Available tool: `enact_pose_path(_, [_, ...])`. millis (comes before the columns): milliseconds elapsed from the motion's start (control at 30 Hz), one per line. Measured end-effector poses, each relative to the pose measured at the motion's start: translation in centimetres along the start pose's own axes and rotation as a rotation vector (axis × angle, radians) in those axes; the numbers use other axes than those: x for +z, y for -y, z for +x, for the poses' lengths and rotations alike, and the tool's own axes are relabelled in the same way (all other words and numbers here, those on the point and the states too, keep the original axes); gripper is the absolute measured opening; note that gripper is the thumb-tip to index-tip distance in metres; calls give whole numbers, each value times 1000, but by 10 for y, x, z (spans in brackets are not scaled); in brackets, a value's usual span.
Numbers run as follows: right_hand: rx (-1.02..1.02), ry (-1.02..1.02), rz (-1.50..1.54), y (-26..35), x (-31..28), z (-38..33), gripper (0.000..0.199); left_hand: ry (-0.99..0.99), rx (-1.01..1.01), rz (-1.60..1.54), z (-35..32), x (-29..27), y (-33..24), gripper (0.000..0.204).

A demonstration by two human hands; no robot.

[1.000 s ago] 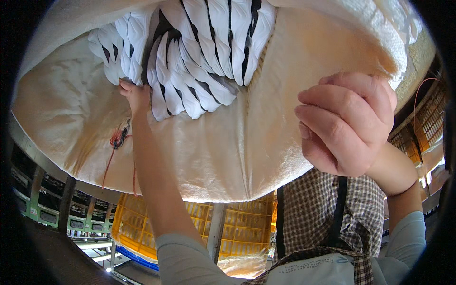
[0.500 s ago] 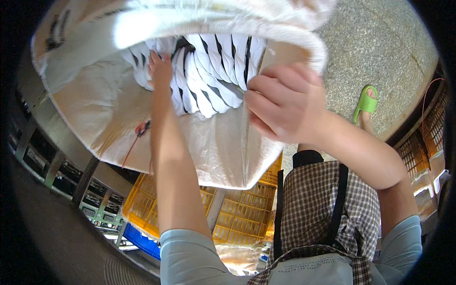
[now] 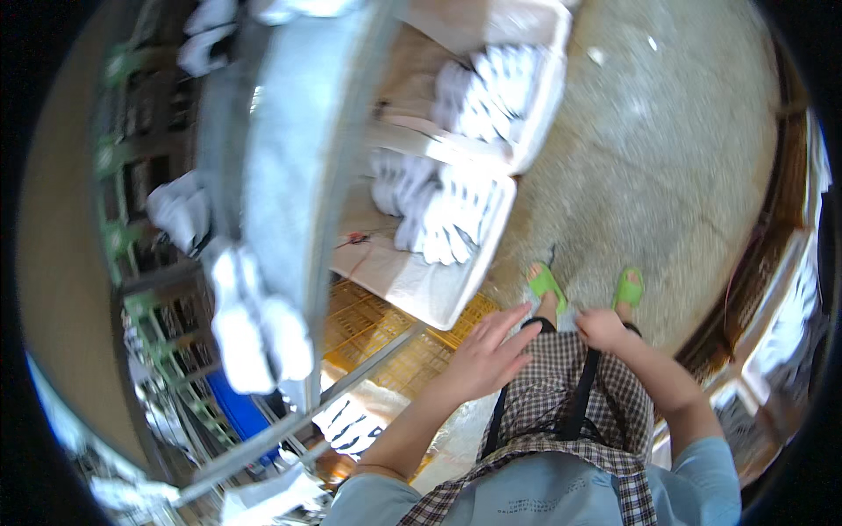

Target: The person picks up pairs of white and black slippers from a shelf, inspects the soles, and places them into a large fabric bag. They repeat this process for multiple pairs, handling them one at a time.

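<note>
My left hand point(image 3: 495, 358) hovers above the checked apron point(image 3: 550, 377), fingers spread and nothing in them. Close to the apron's black strap, my right hand point(image 3: 600, 330) is curled into a loose, slightly blurred fist; nothing shows in it. Beyond my left hand sits a pale lined box point(image 3: 421, 307) with a row of white sole-shaped pieces with black gaps point(image 3: 443, 219). Behind it, a second lined box point(image 3: 542, 123) holds similar white pieces point(image 3: 495, 92). Neither hand touches the boxes or the pieces.
Yellow crates point(image 3: 373, 329) stand beneath the nearer box. At left runs a metal-edged surface point(image 3: 294, 131), with white sole-shaped pieces point(image 3: 254, 324) beside it. A metal bar point(image 3: 368, 366) crosses below. My green slippers point(image 3: 545, 285) rest on the concrete floor point(image 3: 649, 158); crates line the right.
My left hand has come out of the lined box and now hangs near my body. My right fist has dropped to the apron. The view has shifted, bringing both boxes and the left-hand surface into sight.
</note>
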State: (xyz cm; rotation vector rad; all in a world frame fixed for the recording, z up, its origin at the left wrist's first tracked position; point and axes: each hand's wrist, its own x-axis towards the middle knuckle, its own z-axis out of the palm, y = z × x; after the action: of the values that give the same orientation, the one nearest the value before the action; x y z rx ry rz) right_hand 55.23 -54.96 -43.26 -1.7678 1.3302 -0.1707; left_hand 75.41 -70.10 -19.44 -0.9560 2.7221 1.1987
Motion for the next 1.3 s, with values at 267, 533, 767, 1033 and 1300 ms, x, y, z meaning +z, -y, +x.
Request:
enact_pose_path(267, [805,448,-114,-98,-11,-174,30,-1462,112,-263,-91,-268,-33,53])
enact_pose_path(533, [948,-317,357,-110,-51,-229,27,-1894,-599,-758,-161,-381,172,62])
enact_pose_path(767, [721,-133,203,-3,-79,-180,30,-1595,-402,-1175,-180,-404,294,68])
enact_pose_path(1033, [379,-380,363,70,-167,-85,31,-1438,-220,-2033,-126,-443,189,39])
enact_pose_path(1300, [-152,-430,1315,204,-327,-45,58,-574,-119,-2203,-83,-257,-97,34])
